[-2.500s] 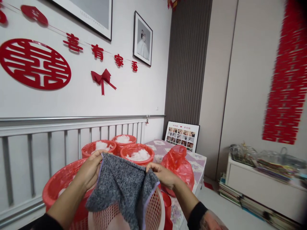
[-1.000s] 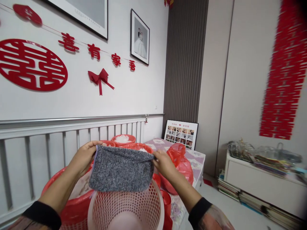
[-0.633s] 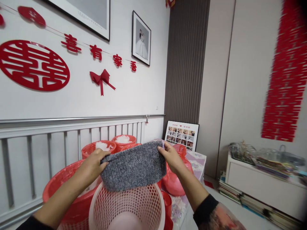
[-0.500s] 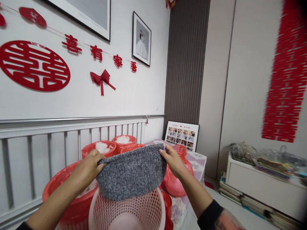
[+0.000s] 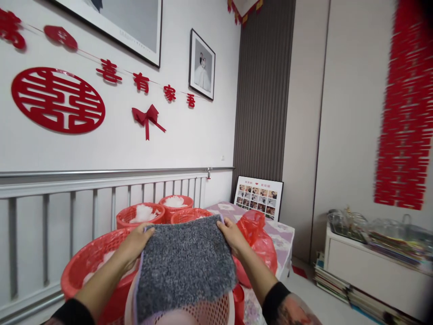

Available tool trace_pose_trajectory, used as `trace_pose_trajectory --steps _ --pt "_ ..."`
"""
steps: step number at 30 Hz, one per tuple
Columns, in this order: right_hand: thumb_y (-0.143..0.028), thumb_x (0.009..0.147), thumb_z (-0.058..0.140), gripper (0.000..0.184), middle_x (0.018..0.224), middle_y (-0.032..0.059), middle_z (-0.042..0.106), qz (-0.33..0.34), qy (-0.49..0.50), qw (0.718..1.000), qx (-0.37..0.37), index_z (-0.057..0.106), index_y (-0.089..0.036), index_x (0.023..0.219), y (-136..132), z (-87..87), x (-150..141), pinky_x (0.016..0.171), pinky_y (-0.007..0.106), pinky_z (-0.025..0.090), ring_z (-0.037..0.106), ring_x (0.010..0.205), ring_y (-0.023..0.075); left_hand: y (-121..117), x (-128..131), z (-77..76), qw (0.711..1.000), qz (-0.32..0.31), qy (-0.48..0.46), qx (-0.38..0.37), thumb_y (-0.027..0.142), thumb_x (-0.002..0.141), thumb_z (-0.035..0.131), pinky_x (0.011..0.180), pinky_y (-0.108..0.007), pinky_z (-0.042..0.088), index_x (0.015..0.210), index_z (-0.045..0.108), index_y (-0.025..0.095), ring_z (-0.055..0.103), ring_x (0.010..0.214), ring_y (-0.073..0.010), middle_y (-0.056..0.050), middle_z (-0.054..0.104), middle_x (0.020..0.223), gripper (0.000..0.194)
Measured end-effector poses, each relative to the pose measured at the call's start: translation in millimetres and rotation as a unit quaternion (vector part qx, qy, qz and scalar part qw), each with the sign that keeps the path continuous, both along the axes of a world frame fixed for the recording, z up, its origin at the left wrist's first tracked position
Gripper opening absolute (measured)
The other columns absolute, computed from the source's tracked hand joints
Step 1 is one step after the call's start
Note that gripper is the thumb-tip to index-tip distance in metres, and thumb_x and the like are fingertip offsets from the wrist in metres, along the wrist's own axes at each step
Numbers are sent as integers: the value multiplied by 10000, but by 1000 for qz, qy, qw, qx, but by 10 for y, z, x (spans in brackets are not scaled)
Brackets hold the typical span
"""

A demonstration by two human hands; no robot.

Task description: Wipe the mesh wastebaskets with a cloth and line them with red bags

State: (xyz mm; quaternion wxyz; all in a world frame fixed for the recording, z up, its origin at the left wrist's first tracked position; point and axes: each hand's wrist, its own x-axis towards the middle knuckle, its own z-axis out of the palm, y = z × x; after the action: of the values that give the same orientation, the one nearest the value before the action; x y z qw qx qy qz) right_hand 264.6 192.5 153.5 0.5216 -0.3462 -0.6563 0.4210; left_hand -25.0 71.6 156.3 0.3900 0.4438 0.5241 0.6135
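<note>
cloth (image 5: 189, 262): hanging spread above basket (image 5: 221, 310) | left hand (image 5: 137, 243): closed, pinching one top corner | right hand (image 5: 233, 237): closed, pinching the other | handling: probably light, soft, limp, hardly slippery or fragile | hold: both top corners, lest it sag

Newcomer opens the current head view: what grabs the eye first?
Probably the speckled grey cloth with lilac edging, low centre, held up by its top corners between the left hand and right hand, partly hiding a pale pink perforated basket. Next, the big red oval cut-out at upper left on the white wall, and the long red openwork hanging at far right.
</note>
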Motion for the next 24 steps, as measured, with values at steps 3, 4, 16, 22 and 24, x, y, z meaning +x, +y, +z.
trace_pose_trajectory --steps 3,4,16,22,24 --pt "-456 890 571 256 988 42 709 3 -24 998 54 641 -251 1027 -131 34 -276 929 427 508 641 985 274 12 276 63 999 -40 -33 -5 363 941 572 595 -256 458 1063 621 205 621 644 -144 3 695 771 205" --pt "-410 914 557 226 1038 45 712 15 -38 996 75 650 -257 1052 -229 47 -382 979 429 496 638 1035 272 4 379 88 997 -56 -51 -2 385 950 559 576 -248 446 1072 610 209 607 618 -134 9 687 765 221" --pt "-285 852 684 278 1226 106 730 152 -103 973 142 750 -242 1118 -889 -268 -451 1097 496 478 676 1176 297 -25 404 -74 988 -80 -124 52 370 738 804 892 -357 516 1211 586 163 699 861 -186 -54 793 971 560" --pt "-700 671 855 1086 1522 147 554 213 54 976 -15 373 -290 1554 -653 -338 -248 1176 516 393 523 1420 327 -141 367 -28 973 -182 -139 41 385 748 820 888 -313 538 1205 587 178 745 892 -178 -48 818 984 553" --pt "-679 588 923 1069 1394 127 669 334 79 934 -103 494 -277 1481 -767 -414 -317 1161 522 415 621 1317 340 -164 429 -71 973 -199 -111 36 411 762 783 905 -323 540 1188 575 186 757 940 -202 -65 819 1016 525"
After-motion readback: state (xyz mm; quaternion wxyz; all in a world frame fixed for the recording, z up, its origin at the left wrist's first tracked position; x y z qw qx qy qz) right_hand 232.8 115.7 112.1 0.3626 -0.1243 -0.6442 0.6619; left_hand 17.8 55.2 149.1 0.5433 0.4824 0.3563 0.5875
